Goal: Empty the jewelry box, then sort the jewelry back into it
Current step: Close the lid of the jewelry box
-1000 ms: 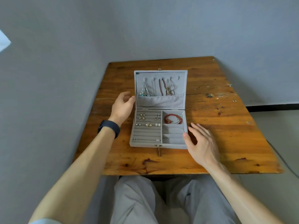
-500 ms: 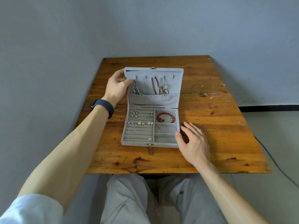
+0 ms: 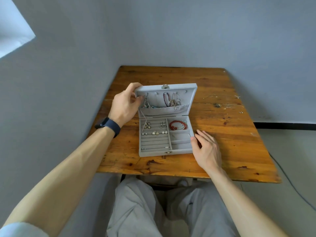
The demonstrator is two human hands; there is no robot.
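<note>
The jewelry box (image 3: 165, 132) is sitting open on the bench (image 3: 222, 134). The left hand (image 3: 125, 105) is pinching the lid's upper left corner in its grip; the right hand (image 3: 207, 147) is resting loosely open against the box's right wall.

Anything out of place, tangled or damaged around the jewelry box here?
A thin chain trails from the lid pocket down onto the earring rows instead of hanging from a hook. Loose small pieces lie on the table, far right of the jewelry box. Nothing looks broken.
</note>
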